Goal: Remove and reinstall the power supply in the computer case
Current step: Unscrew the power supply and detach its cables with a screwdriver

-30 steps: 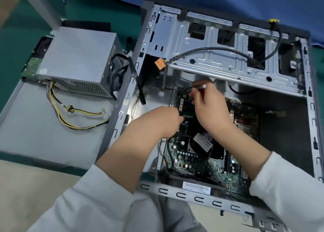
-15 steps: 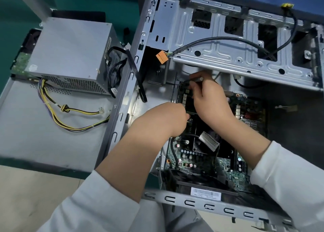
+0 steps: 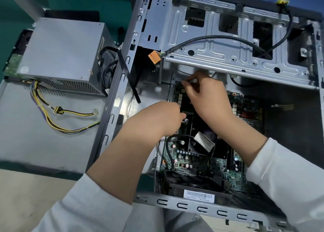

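both hands have barely shifted over the last second: the right hand pinches something small at the motherboard edge (unclear what), the left hand curls beside it, grip hidden. the power supply sits well left of them, outside the computer case, so reinstalling remains.

Fingertips of left hand and right hand hidden against the motherboard.

Green table surface, open computer case on it, grey side panel alongside
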{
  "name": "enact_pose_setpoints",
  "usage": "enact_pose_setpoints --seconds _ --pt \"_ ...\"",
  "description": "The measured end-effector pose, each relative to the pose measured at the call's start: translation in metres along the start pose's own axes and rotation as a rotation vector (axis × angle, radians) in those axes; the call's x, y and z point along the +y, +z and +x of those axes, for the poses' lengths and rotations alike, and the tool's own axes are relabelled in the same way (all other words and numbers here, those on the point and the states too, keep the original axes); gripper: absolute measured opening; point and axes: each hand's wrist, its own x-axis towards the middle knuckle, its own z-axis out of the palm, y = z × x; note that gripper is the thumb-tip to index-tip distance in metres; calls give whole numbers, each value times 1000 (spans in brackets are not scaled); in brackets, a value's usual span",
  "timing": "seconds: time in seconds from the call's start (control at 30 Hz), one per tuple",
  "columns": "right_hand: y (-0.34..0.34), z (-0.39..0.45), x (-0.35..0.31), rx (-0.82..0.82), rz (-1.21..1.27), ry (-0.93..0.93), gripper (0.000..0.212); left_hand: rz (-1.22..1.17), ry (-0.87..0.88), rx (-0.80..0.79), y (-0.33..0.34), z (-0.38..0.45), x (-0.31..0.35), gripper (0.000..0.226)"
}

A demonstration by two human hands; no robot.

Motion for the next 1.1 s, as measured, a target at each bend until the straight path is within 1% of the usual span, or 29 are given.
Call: enact_pose_setpoints --seconds 0.13,0.23,0.33,0.37,0.47,0.53,0.6,0.73,0.83,0.93,1.0,1.1 --pt "-1 1 -1 3 -135 -50 31 -71 -20 -1 -1 0 -2 42" --pt "-3 2 -3 -28 -246 -80 34 -77 -24 -9 -1 0 -2 38" --pt "-7 4 -7 -76 -354 -56 41 -74 -23 -10 -2 1 -2 35" --pt "-8 4 -8 -109 -362 -30 41 -69 -22 -10 -2 1 -2 33" --pt "-11 2 -9 -207 -340 28 30 -60 -24 -2 -1 1 -2 24" --pt "-12 0 -11 -232 -331 51 34 -61 -26 -1 -2 1 -2 23" --pt "-11 0 -10 -212 -328 40 35 -68 -21 -2 -1 2 -3 28" --pt "-12 -1 -10 -108 -379 -55 20 -64 -18 -11 -1 1 -3 26" --pt "-16 0 -13 -64 -502 -96 25 -51 -17 -10 -2 1 -3 27" --pt "-18 1 -18 -104 -630 -92 21 -44 -11 -6 -1 1 -4 29" --pt "-18 -1 -21 -127 -639 -109 26 -44 -7 -9 -1 2 -4 29" --pt "-20 -2 -24 -146 -658 -164 29 -39 2 -7 -1 2 -4 25"
